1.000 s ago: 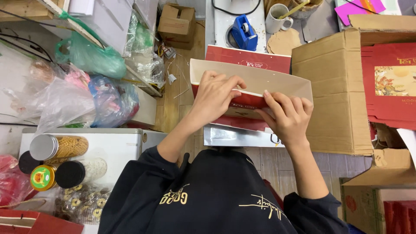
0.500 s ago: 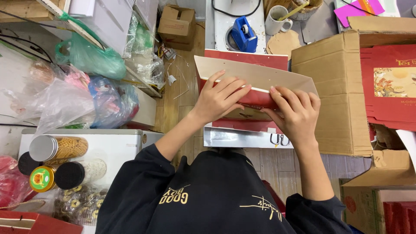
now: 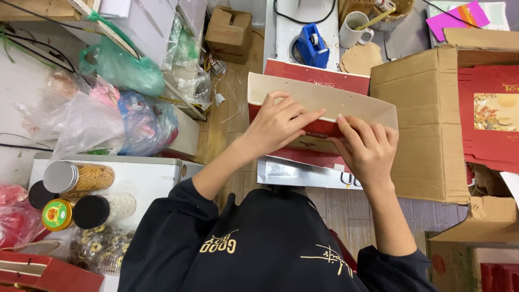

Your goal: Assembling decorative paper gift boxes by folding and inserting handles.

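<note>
Both hands work on a red paper gift bag [image 3: 319,130] with a pale beige inner side [image 3: 324,97], held in front of me over my lap. My left hand [image 3: 278,127] lies flat on the bag's folded part, fingers pointing right. My right hand [image 3: 367,148] presses the fold from the right, fingertips meeting the left hand's. A silver flat sheet [image 3: 300,174] sits under the bag. More red flat bags [image 3: 316,75] lie behind it.
A big open cardboard box [image 3: 427,119] with red printed boxes [image 3: 492,113] stands at right. A blue tape dispenser [image 3: 312,44], a white mug [image 3: 357,30] and a small carton [image 3: 228,32] lie beyond. Plastic bags [image 3: 119,116] and lidded jars [image 3: 81,178] are at left.
The bag's beige flap has been tilted and folded down toward me. Both hands have shifted closer together along the fold, the left fingers sliding to the right.
</note>
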